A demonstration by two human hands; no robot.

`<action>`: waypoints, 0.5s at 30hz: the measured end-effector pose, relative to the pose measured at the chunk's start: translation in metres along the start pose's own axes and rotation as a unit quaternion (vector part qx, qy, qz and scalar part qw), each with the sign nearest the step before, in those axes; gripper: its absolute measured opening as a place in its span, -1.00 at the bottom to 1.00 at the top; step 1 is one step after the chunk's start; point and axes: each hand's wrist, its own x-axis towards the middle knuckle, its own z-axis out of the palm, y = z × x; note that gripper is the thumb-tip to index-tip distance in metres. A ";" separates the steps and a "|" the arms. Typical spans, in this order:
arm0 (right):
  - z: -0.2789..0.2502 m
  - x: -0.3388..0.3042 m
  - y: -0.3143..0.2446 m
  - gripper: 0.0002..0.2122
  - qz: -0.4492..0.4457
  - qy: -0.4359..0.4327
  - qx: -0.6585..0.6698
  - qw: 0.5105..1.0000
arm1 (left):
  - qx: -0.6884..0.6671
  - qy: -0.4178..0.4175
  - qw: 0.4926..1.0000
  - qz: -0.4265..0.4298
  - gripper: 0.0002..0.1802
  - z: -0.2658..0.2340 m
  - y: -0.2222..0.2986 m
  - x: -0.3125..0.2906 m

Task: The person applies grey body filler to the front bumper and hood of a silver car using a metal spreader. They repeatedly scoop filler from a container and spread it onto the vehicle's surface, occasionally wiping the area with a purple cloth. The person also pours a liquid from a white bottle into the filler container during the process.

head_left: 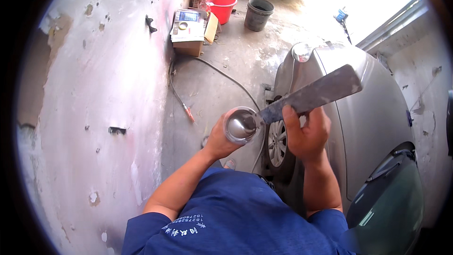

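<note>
Right hand [306,134] gripping flat scraper [316,93], long axis upper-right to lower-left, tip apparently inside left hand [218,140]'s clasped tin [240,125].

A silver car [373,108] stood at right. A red plastic bucket [221,5], a grey bucket [258,14] and a cardboard box [190,32] sat on the concrete floor [222,94].

Car body workshop, probably: silver car [358,113], paint-stained wall [104,89], buckets [258,13] on concrete floor [222,80].
</note>
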 end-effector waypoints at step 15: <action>0.096 0.182 0.162 -0.90 0.076 0.045 -0.033 0.996 | -0.035 -0.070 0.996 0.032 -0.14 -0.036 -0.123 0.273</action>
